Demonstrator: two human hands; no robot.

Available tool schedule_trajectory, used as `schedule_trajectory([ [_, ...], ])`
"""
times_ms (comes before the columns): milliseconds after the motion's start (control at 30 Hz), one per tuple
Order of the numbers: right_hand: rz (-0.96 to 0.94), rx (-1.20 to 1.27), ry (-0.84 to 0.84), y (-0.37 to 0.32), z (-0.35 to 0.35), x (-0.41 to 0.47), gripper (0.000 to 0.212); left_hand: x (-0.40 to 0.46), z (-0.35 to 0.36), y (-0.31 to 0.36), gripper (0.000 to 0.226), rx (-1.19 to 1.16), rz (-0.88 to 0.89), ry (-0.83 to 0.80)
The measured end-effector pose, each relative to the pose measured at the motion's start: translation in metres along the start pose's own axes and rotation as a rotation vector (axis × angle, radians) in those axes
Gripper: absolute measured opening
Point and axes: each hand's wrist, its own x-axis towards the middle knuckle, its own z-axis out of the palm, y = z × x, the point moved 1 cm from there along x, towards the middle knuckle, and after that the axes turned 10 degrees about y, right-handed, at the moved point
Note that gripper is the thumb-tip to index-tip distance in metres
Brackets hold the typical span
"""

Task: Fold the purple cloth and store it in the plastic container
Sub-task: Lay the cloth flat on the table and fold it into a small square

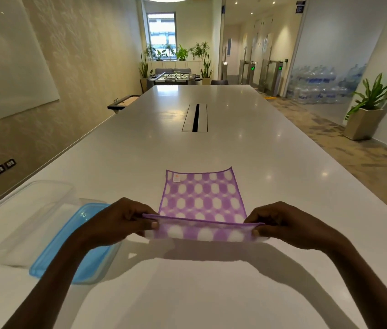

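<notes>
Both hands [119, 219] [289, 224] pinch purple cloth [202, 198]; blue lid [76, 243], container [24, 210] left.

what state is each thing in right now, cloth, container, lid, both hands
purple cloth: spread flat on the table, near edge lifted and starting to fold over
plastic container: open, empty, left of the cloth
blue lid: off, lying flat beside the container
left hand: pinches the cloth's near left corner
right hand: pinches the cloth's near right corner
</notes>
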Motion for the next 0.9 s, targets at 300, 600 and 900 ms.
schedule_trajectory([
  [300, 0.008, 0.323, -0.048, 0.010, -0.025, 0.004, 0.021, -0.004, -0.005, 0.007, 0.050, -0.262, -0.052, 0.029],
  [600, 0.189, 0.487, 0.495, 0.047, -0.007, 0.065, 0.009, 0.048, 0.012, -0.025, 0.022, -0.417, -0.145, 0.452],
  [900, 0.329, 0.246, 0.653, 0.096, 0.011, 0.144, 0.017, 0.116, 0.021, -0.074, 0.024, -0.367, -0.292, 0.645],
])
